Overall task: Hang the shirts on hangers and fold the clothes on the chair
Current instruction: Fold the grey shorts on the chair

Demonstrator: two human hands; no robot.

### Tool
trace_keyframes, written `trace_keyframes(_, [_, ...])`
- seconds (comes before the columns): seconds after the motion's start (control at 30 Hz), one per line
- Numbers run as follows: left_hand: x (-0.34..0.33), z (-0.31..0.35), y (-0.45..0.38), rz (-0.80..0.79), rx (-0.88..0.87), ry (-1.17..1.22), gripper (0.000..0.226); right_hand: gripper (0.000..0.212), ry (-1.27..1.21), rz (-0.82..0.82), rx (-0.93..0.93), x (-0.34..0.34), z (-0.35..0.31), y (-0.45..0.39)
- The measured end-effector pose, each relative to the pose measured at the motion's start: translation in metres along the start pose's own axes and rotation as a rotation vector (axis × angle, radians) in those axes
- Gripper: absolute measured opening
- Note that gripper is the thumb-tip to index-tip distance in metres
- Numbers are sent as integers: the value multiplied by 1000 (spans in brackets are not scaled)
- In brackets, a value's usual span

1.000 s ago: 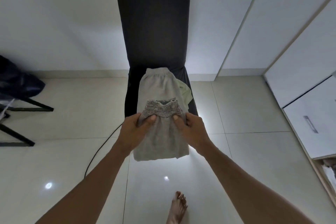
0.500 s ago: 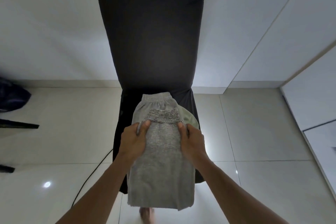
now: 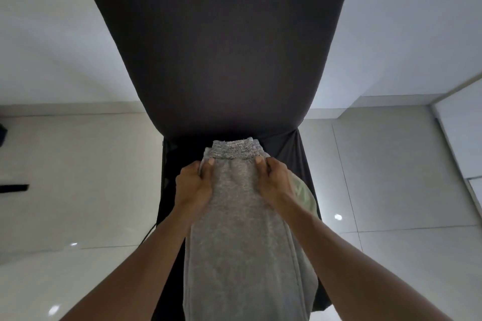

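A folded grey garment [image 3: 234, 221] with a speckled elastic waistband lies lengthwise on the seat of the dark covered chair [image 3: 216, 47], its waistband close to the backrest. My left hand [image 3: 194, 185] grips its left edge just below the waistband. My right hand [image 3: 273, 182] grips the right edge at the same height. Under it lies a lighter grey garment [image 3: 303, 279], showing along the right side. A pale green garment [image 3: 303, 194] peeks out to the right of my right hand. The garment's near end hangs past the seat's front.
Glossy pale floor tiles [image 3: 78, 177] spread on both sides of the chair. A white wall stands behind it, and white cabinet panels [image 3: 464, 138] run along the right. A dark cable [image 3: 148, 234] trails on the floor left of the seat. Black furniture parts [image 3: 13, 187] sit at the far left.
Both hands have carried the grey garment forward and laid it down on the pile on the seat. The view has moved much closer to the chair.
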State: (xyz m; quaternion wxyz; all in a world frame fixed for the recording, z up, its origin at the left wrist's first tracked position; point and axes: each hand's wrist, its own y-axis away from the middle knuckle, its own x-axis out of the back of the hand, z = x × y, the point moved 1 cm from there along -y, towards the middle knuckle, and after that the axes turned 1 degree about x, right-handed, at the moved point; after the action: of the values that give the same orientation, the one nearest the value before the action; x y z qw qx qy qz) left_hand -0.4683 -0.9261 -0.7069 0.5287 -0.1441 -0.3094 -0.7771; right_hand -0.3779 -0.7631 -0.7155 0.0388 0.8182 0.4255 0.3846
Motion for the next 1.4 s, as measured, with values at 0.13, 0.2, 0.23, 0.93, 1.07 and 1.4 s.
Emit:
trace_keyframes(0.13, [-14, -11, -24, -12, 62, -14, 47, 41, 36, 6, -19, -16, 11, -25])
trace_keyframes(0.2, [-16, -14, -22, -6, 84, -6, 45, 39, 18, 20, -8, -17, 13, -22])
trace_keyframes(0.23, [-15, -17, -19, -10, 91, -1, 46, 38, -1, 21, -7, -16, 14, -18])
trace_keyframes(0.93, [10, -182, 242, -331, 376, 37, 90, 52, 50, -509, -191, 23, 191, 218])
trace_keyframes(1.07, [9, -200, 239, -308, 305, 1, 70, 23, 102, -479, -151, 25, 212, 217])
trace_keyframes(1.4, [2, -205, 240, -377, 398, -294, 28, 24, 72, -387, -420, 10, 235, 234])
